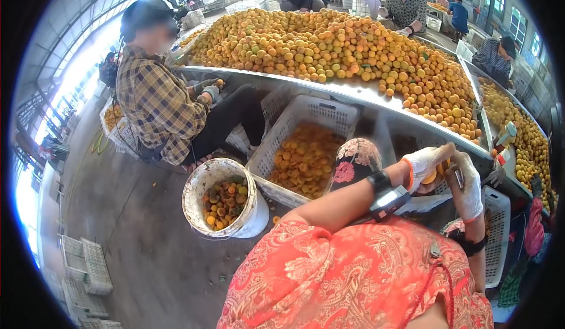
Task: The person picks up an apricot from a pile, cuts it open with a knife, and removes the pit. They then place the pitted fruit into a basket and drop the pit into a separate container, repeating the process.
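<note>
Centrally right, the gloved left hand point(425, 163) is curled about an orange fruit point(432, 177), fingers clamped on it; much of the fruit is hidden by the hands. The gloved right hand point(469, 183) meets it from the other side, its fingers bent and near those of the left; whether they press on the fruit cannot be told. A narrow dark piece point(459, 179) at the right palm is too small to identify.

Containers: a white bucket point(253, 217), its rim stained, holds whole orange fruits mixed with dark, browned ones. Beside it, partly under the table point(376, 96), a white crate point(276, 190) contains many orange pieces, blurred in outline. A second crate point(497, 235), right of the right forearm, is largely covered by the arm and dress point(353, 270); its contents are hard to make out. The table bears a broad heap point(306, 43) of fruit. Stacked crates point(88, 264) at lower left fade toward the dark lens border. A co-worker point(159, 87) in a checked shirt sits left of the heap, gloved hands near the table edge.
</note>
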Demonstrator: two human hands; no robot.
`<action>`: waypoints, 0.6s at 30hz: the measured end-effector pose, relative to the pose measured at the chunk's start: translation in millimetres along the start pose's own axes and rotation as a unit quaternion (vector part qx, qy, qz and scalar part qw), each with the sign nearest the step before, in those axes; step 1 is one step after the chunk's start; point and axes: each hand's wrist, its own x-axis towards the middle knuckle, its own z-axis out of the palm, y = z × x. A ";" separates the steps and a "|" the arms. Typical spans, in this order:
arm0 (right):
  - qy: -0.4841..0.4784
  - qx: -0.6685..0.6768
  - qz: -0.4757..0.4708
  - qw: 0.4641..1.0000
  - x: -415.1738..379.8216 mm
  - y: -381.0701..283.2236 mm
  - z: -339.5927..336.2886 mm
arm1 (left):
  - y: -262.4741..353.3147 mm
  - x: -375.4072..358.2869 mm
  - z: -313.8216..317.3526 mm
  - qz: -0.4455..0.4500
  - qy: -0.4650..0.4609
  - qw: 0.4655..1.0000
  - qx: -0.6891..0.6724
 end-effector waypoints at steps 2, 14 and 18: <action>0.003 -0.011 -0.001 1.000 -2.6 1.4 0.2 | -2.5 -6.6 7.4 0.055 0.007 0.998 0.036; 0.002 0.007 -0.044 0.999 -6.5 -29.7 -1.6 | -2.8 -8.2 7.5 0.090 -0.003 0.986 0.143; 0.031 -0.034 -0.066 0.997 -6.7 -34.6 6.3 | -2.5 -15.8 10.0 0.103 0.007 0.987 0.127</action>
